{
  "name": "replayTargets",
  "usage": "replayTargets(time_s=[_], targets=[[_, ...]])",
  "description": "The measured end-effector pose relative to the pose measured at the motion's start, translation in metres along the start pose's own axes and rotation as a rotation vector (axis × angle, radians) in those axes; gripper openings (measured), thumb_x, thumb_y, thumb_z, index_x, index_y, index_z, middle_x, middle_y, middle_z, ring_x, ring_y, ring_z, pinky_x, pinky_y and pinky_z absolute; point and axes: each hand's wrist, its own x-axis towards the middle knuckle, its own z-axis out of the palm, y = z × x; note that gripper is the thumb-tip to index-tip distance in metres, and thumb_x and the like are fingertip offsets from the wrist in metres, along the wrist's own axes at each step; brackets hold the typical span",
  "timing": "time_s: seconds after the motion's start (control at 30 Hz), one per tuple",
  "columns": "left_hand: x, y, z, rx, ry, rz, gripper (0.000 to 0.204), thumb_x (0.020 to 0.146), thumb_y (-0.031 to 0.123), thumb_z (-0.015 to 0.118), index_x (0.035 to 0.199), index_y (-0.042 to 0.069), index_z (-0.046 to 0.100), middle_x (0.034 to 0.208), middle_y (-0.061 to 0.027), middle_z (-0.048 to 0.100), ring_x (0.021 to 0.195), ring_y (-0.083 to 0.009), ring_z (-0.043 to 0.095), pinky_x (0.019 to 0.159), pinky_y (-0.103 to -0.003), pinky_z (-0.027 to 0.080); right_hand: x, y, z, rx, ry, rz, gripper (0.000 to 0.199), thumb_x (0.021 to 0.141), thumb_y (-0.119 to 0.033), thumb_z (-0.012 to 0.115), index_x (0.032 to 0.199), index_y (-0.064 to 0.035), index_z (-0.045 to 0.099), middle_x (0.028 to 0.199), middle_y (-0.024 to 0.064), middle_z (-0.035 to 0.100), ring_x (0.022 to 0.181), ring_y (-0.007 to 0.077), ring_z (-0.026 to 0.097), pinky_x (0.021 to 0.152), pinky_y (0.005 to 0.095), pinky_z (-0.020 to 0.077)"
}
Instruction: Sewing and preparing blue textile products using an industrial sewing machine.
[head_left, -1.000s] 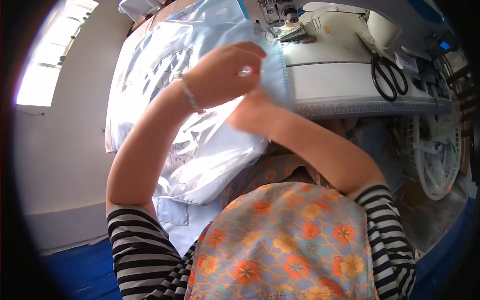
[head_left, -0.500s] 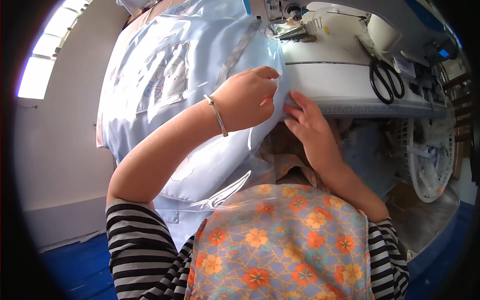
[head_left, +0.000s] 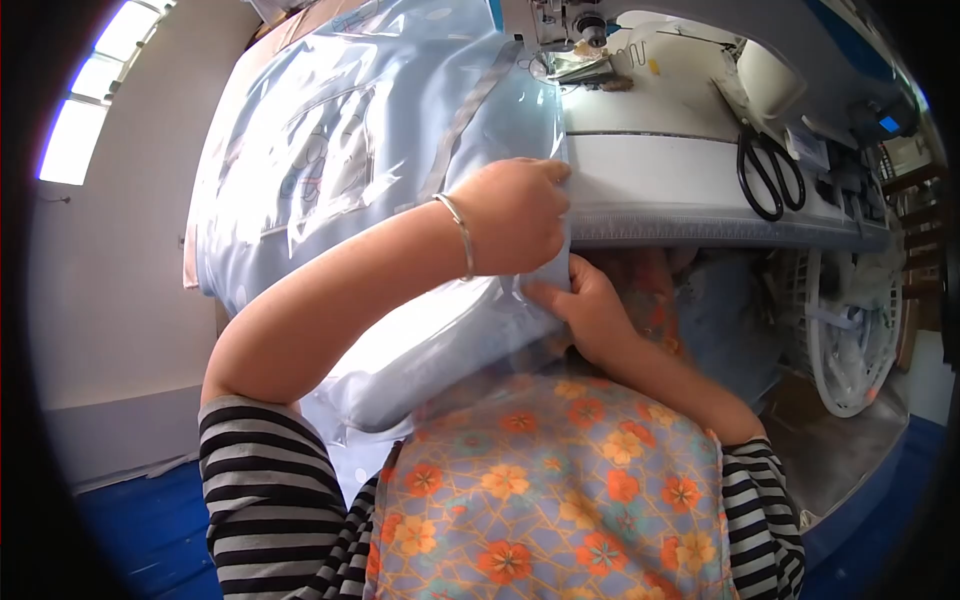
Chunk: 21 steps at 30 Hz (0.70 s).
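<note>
Pale blue fabric in clear plastic cover (head_left: 330, 170) drapes over table edge (head_left: 700, 232). Left hand (head_left: 515, 215) clamps its edge; right hand (head_left: 590, 310) pinches it just below. Sewing machine (head_left: 570, 30) behind, black scissors (head_left: 765, 170) far right.

Bag (head_left: 400, 150): clear plastic over pale blue fabric, faint blue line drawing at its ten o'clock. Bracelet (head_left: 462, 232): silver. Sleeves (head_left: 265, 480): black and white stripes. Apron (head_left: 560, 500): lilac with orange flowers. Scissors (head_left: 765, 170): black. Worktop (head_left: 660, 175): white, grey-edged. Floor (head_left: 140, 530): deep blue.
</note>
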Motion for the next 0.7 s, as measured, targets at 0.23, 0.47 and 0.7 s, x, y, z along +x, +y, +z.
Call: replayTargets(time_s=[0.23, 0.47, 0.7], targets=[[0.012, -0.013, 0.017, 0.019, 0.228, -0.068, 0.048, 0.086, 0.024, 0.066, 0.125, -0.005, 0.060, 0.134, -0.0200, 0.058, 0.126, -0.0340, 0.053, 0.108, -0.043, 0.039, -0.010, -0.009, 0.005, -0.081, 0.005, -0.119, 0.033, 0.094, -0.013, 0.066, 0.123, 0.0008, 0.057, 0.109, 0.0049, 0.065, 0.097, 0.0097, 0.059, 0.085, 0.0283, 0.0500], [0.018, -0.027, 0.022, 0.070, 0.259, -0.031, 0.056, 0.079, 0.019, 0.066, 0.129, -0.005, 0.056, 0.140, -0.0206, 0.053, 0.131, -0.0324, 0.050, 0.111, -0.043, 0.036, -0.002, -0.021, 0.005, 0.045, 0.115, -0.172, 0.029, 0.095, -0.011, 0.065, 0.121, -0.0006, 0.057, 0.108, 0.0038, 0.065, 0.097, 0.0089, 0.059, 0.084, 0.0279, 0.0503], [0.036, -0.045, -0.008, 0.176, 0.035, -0.032, 0.063, 0.073, 0.021, 0.066, 0.130, -0.004, 0.056, 0.135, -0.0206, 0.055, 0.127, -0.0312, 0.053, 0.110, -0.045, 0.037, 0.004, -0.031, 0.003, -0.257, 0.065, -0.158, 0.029, 0.095, -0.011, 0.067, 0.120, 0.0003, 0.059, 0.108, 0.0042, 0.067, 0.095, 0.0094, 0.061, 0.084, 0.0266, 0.0512]])
